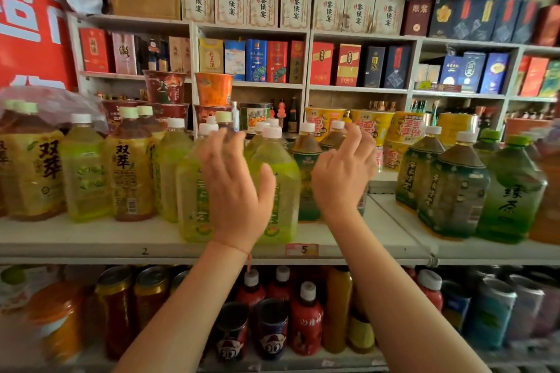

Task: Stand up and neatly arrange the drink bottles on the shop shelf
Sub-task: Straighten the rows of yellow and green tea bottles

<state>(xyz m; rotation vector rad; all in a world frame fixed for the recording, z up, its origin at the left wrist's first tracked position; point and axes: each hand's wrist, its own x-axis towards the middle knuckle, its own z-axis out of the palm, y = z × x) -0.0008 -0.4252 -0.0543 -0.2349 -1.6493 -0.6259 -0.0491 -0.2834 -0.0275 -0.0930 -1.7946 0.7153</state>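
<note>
Large tea bottles stand upright in a row on the white shop shelf (91,239). My left hand (235,191) is raised with fingers spread in front of two light-green bottles (281,185), holding nothing. My right hand (342,172) hovers with loosely bent fingers in front of a dark-green labelled bottle (307,172), also holding nothing. Whether either hand touches a bottle I cannot tell. Yellow-labelled brown tea bottles (130,166) stand to the left. Dark-green bottles (454,188) and a bright green one (512,194) stand to the right.
Instant noodle cups (372,127) sit behind the bottles. Boxed liquor (266,60) fills the wall shelves behind. The lower shelf holds cans (151,291) and small red bottles (306,318). A price tag (301,249) marks the shelf edge. A gap lies right of my right hand.
</note>
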